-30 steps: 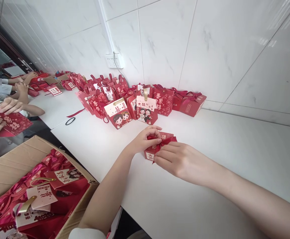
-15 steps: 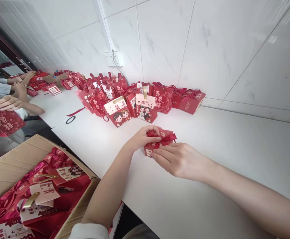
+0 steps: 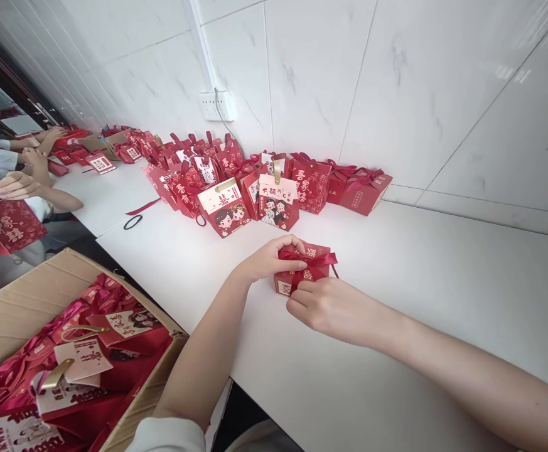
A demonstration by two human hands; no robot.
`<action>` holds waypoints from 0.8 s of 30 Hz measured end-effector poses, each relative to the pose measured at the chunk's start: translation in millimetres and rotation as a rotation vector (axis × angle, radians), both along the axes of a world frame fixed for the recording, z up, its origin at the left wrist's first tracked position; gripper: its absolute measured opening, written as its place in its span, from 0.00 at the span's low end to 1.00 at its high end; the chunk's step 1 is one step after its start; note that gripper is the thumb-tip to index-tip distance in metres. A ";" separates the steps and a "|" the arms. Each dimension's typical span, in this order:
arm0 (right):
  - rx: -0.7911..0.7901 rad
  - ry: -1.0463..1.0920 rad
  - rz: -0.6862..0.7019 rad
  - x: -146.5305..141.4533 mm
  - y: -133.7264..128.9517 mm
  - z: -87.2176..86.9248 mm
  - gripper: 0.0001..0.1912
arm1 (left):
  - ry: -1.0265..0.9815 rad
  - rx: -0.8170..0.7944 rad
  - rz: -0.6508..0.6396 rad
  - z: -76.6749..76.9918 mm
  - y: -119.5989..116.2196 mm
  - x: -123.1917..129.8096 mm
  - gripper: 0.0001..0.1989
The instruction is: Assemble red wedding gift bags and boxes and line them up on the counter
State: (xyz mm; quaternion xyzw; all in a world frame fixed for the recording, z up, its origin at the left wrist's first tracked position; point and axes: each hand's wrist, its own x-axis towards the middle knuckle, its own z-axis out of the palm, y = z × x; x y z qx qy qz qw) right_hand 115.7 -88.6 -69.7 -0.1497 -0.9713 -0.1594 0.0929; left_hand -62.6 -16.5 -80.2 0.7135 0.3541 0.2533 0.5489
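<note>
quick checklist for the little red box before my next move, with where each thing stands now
1. Red box resting on the white table: ok.
2. Left hand on the box: ok, thumb over its top.
3. Ribbon across the box top: ok, one end sticks out past the edge.
4. Ribbon's knot tight: cannot tell, fingers cover its middle.
5. Right hand gripping the ribbon: cannot tell, its fingertips are hidden.
6. Box apart from the standing gift boxes behind: ok, table shows between.
</note>
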 end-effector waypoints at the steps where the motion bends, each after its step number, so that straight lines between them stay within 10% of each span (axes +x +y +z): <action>1: -0.072 -0.034 0.001 1.1 -0.1 2.6 0.11 | 0.014 -0.006 -0.010 0.9 0.1 -1.6 0.16; 6: -0.366 0.147 -0.020 21.3 2.8 27.9 0.12 | 0.074 -0.011 -0.067 5.5 -0.9 -10.2 0.31; 12: -0.290 0.385 -0.248 55.2 27.2 43.4 0.11 | 0.127 0.038 -0.116 11.4 -7.2 -16.2 0.59; 19: -0.441 0.393 -0.162 65.2 48.5 36.1 0.11 | 0.147 0.126 -0.179 14.2 -4.0 -23.3 0.60; 24: -0.425 0.416 -0.142 59.6 46.4 35.6 0.14 | 0.062 0.195 -0.045 17.5 -1.1 -23.2 0.32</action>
